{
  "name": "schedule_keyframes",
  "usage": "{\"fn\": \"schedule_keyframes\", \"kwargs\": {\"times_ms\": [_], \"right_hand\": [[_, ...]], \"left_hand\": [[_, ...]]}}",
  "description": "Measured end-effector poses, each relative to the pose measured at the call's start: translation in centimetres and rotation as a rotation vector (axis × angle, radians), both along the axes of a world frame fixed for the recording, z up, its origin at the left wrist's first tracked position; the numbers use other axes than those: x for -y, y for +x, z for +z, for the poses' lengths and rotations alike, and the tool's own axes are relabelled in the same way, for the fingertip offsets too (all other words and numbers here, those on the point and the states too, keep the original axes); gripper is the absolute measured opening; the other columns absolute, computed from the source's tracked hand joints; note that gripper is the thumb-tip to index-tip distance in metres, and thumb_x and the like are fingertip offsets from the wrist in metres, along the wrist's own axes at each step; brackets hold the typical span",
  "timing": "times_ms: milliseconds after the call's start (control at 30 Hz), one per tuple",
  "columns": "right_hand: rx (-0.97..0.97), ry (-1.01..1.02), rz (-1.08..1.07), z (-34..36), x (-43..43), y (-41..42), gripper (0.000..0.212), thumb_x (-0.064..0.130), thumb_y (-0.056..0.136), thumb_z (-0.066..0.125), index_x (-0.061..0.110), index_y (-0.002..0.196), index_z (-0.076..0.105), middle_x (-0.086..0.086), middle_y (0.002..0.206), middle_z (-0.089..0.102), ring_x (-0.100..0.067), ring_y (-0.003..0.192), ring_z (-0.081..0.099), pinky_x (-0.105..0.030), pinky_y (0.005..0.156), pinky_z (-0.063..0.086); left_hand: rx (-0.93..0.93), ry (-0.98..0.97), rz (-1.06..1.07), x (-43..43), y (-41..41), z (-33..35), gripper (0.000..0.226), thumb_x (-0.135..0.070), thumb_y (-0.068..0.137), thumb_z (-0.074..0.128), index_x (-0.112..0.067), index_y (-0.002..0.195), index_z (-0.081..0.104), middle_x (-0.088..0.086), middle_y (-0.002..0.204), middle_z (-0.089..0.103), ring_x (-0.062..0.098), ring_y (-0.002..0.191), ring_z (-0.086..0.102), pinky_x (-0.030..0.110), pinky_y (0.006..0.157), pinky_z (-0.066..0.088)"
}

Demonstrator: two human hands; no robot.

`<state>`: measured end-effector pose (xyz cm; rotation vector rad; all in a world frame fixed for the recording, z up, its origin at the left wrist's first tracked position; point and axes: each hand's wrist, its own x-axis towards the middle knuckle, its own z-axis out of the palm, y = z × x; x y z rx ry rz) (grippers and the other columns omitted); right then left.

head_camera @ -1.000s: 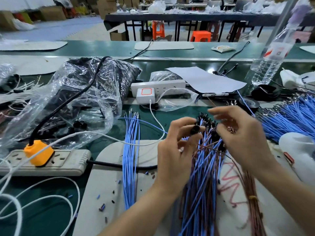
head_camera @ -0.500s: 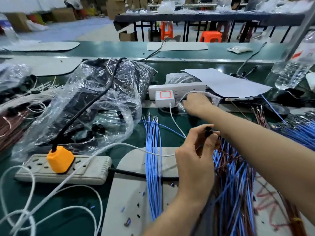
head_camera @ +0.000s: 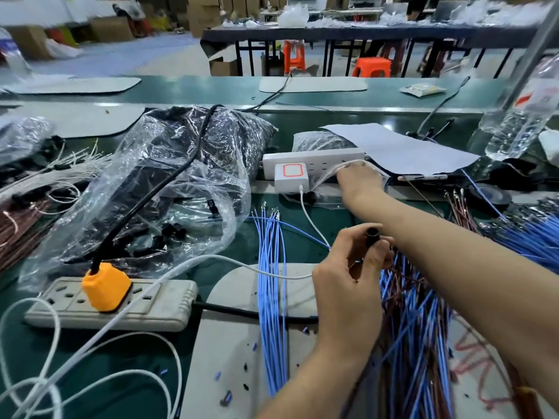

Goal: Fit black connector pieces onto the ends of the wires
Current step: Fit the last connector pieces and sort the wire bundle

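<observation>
The left hand sat just right of the frame's centre. Its thumb and fingers were clamped on a black connector piece, held above the mixed blue and brown wire bundle that ran toward the lower right.

The right hand reached up-frame across that bundle into a small clear plastic bag lying against the white power strip just above centre. Its fingertips were hidden under the film, so I could not tell whether they were apart or closed on anything. A separate bunch of blue wires lay just left of the left hand, with bare metal terminals pointing up-frame.

The step looked like fetching more connector pieces from the bag while one waited in the left pinch. To do it well, the right hand should lift out only a piece or two without dragging the bag's film or the forearm through the tangle. One wire end should then be drawn clear of its neighbours. The left hand should turn the connector's opening toward the terminal and push it on straight, not at an angle, so the crimp would not bend.
</observation>
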<state>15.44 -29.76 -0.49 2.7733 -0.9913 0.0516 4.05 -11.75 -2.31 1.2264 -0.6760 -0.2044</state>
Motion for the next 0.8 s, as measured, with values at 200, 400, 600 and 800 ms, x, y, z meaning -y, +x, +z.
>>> {"fn": "schedule_keyframes", "kwargs": {"times_ms": [200, 400, 600, 800], "right_hand": [[-0.031, 0.046, -0.059, -0.1, -0.3, -0.2, 0.043, 0.003, 0.099, 0.033, -0.004, 0.142, 0.035, -0.022, 0.146, 0.034, -0.035, 0.137, 0.032, -0.042, 0.105, 0.037], [-0.116, -0.024, -0.033, -0.5, 0.1, -0.4, 0.043, 0.008, 0.101, 0.029, -0.004, 0.142, 0.028, -0.018, 0.146, 0.035, -0.028, 0.136, 0.035, -0.034, 0.104, 0.038], [-0.068, -0.142, 0.111, -0.4, 0.1, -1.5, 0.039, -0.004, 0.097, 0.029, -0.012, 0.133, 0.042, -0.025, 0.134, 0.047, -0.037, 0.127, 0.046, -0.044, 0.093, 0.045], [0.081, -0.236, 0.426, 2.4, -2.0, -5.0, 0.034, -0.008, 0.092, 0.037, 0.001, 0.124, 0.044, -0.018, 0.120, 0.054, -0.036, 0.112, 0.054, -0.042, 0.083, 0.048]], "left_hand": [[0.018, 0.002, 0.001, 0.0, -0.1, -0.1, 0.013, -0.023, 0.093, 0.058, -0.023, 0.104, 0.064, -0.005, 0.090, 0.072, 0.014, 0.084, 0.069, 0.039, 0.081, 0.056], [0.015, 0.000, -0.013, -0.1, 0.0, 0.0, 0.012, -0.020, 0.093, 0.059, -0.025, 0.103, 0.064, -0.006, 0.091, 0.072, 0.012, 0.087, 0.069, 0.038, 0.082, 0.056], [0.023, -0.008, -0.016, 0.0, 0.1, -0.1, 0.011, -0.024, 0.092, 0.059, -0.029, 0.100, 0.064, -0.007, 0.090, 0.072, 0.013, 0.086, 0.068, 0.038, 0.081, 0.056], [0.059, -0.007, -0.069, -0.1, -0.5, 0.2, 0.016, -0.018, 0.089, 0.062, -0.032, 0.097, 0.063, -0.007, 0.096, 0.073, 0.010, 0.094, 0.068, 0.026, 0.085, 0.053]]}}
